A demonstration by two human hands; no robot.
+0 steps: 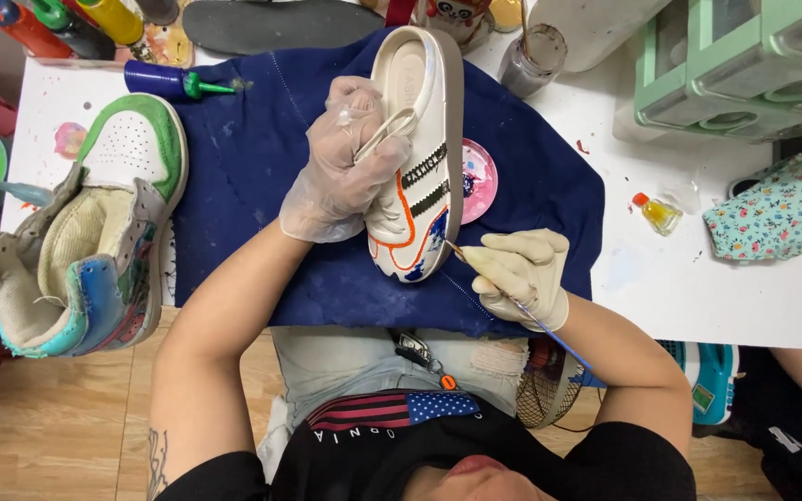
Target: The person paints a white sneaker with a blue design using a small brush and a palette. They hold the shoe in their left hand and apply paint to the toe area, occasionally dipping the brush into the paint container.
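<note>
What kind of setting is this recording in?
Probably a home or small craft workspace for hand-painting shoes: the right hand works a fine brush on a white sneaker steadied by the left hand, with paint bottles at the table's edge.

Left of frame: green/white high-top sneaker (85,232) on white bench (689,278). Upper left: paint bottles (67,23). Upper right: mint-green organizer (744,65). Right: floral cloth (772,218), small yellow bottle (656,213). Top centre: glass jar (533,57).

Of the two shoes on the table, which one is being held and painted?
The white slip-on sneaker with orange and black stripes, on the navy cloth; the gloved left hand grips it. The green-toed high-top sneaker lies untouched.
</note>
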